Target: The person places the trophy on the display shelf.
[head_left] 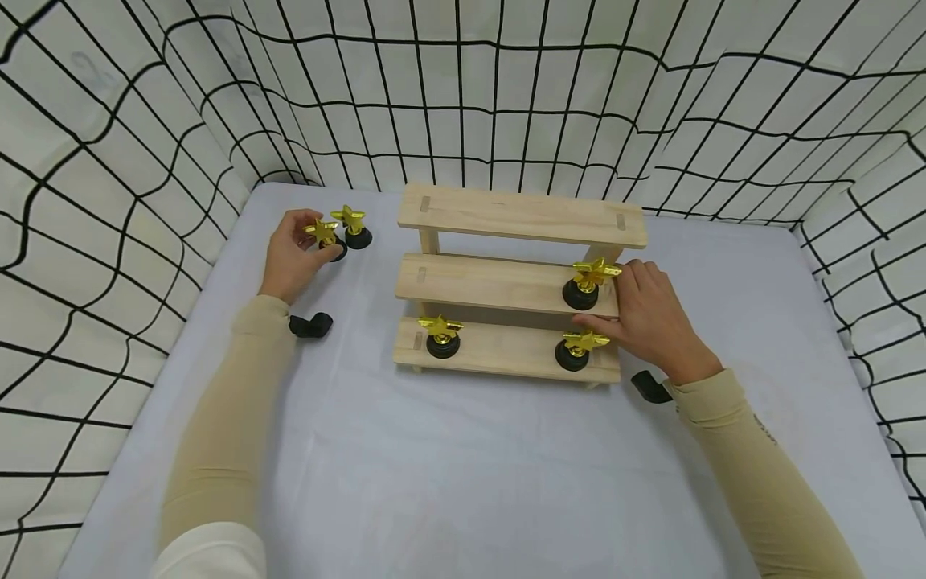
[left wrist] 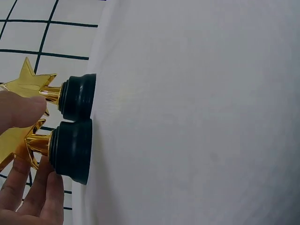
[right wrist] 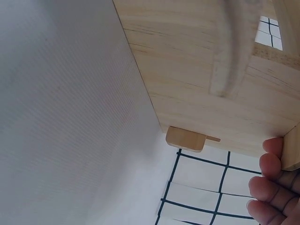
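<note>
Thumb and fingers of my left hand (head_left: 292, 253) close around the nearer gold star trophy (head_left: 322, 232), at the back left of the table. Just behind it stands a second star trophy (head_left: 350, 227). Their black bases (left wrist: 70, 152) appear side by side in the left wrist view. My right hand (head_left: 654, 318) grips the right end of the three-tier wooden shelf (head_left: 477, 283), its curled fingertips (right wrist: 272, 164) showing at the wood in the right wrist view. One trophy (head_left: 584, 285) sits on the middle tier's right; two more, left (head_left: 441, 336) and right (head_left: 575, 351), stand on the bottom tier.
The top tier (head_left: 521, 215) carries nothing. A white cloth (head_left: 448, 466) covers the table. Walls with a black grid (head_left: 477, 104) rise behind it and along both sides. Black wrist-camera pieces (head_left: 311, 326) stick out beside both wrists.
</note>
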The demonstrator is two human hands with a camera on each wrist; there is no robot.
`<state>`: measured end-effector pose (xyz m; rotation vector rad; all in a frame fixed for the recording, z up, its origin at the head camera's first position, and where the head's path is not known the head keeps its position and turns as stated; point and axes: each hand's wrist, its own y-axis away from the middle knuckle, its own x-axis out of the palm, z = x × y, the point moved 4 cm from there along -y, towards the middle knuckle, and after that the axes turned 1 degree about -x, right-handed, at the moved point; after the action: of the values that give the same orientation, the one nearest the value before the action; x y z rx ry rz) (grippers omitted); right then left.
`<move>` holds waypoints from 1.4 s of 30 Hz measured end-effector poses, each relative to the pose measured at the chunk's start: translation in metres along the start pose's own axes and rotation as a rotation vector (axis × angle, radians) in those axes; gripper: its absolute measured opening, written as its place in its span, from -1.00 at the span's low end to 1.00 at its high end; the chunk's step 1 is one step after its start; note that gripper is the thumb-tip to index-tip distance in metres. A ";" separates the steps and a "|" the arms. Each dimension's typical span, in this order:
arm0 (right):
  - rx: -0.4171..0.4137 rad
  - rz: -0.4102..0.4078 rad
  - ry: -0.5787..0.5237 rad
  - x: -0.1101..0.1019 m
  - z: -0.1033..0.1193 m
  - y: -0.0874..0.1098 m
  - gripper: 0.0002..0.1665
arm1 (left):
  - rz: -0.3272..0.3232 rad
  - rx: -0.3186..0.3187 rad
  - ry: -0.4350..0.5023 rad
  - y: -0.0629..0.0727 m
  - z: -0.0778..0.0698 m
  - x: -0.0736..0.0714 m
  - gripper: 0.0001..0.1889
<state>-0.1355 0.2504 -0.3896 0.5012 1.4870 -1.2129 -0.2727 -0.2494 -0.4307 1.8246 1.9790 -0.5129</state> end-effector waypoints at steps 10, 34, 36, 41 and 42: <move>0.004 -0.008 -0.011 0.001 -0.001 0.000 0.23 | -0.027 -0.028 0.050 -0.001 0.010 0.003 -0.41; 0.005 -0.018 -0.018 0.001 0.000 0.002 0.24 | -0.049 -0.020 0.131 0.017 0.021 0.008 -0.38; 0.001 -0.027 -0.016 0.000 -0.001 0.002 0.23 | -0.054 -0.011 0.144 0.018 0.020 0.008 -0.38; -0.010 -0.038 -0.017 0.001 0.000 0.002 0.20 | -0.072 0.002 0.154 0.023 0.020 0.009 -0.37; -0.010 -0.039 -0.017 0.001 0.000 0.001 0.20 | -0.079 0.008 0.149 0.024 0.020 0.010 -0.38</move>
<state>-0.1346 0.2509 -0.3910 0.4558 1.4934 -1.2363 -0.2490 -0.2498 -0.4529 1.8433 2.1572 -0.4193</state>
